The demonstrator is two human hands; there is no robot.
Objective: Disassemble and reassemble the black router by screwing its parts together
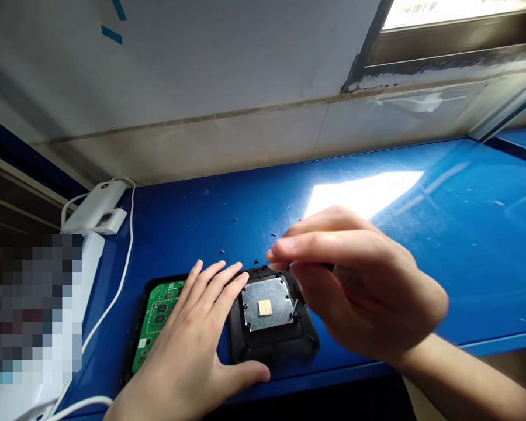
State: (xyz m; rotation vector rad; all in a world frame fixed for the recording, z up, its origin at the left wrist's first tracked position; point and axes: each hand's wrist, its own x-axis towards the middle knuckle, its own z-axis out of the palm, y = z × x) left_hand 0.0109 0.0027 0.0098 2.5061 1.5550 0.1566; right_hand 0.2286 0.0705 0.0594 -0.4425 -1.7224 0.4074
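My left hand (pixel 201 327) lies with fingers spread over a green circuit board (pixel 160 307) in a black casing and the left edge of a second black casing (pixel 267 349). That second casing holds a silver metal plate (pixel 274 295) with a small yellowish square pad (pixel 265 307) on it. Above the casing's right side is my right hand (pixel 355 275), its thumb and fingertips brought together; whatever they may hold is too small to make out. Small screws lie on the blue table beyond the casings, among them one screw (pixel 222 252) and another screw (pixel 274 235).
A white power adapter (pixel 94 204) with a white cable (pixel 129 257) sits at the left. The blue table (pixel 421 251) runs along a grey wall (pixel 228 70), with a bright light patch on its surface. Part of the left side is pixelated.
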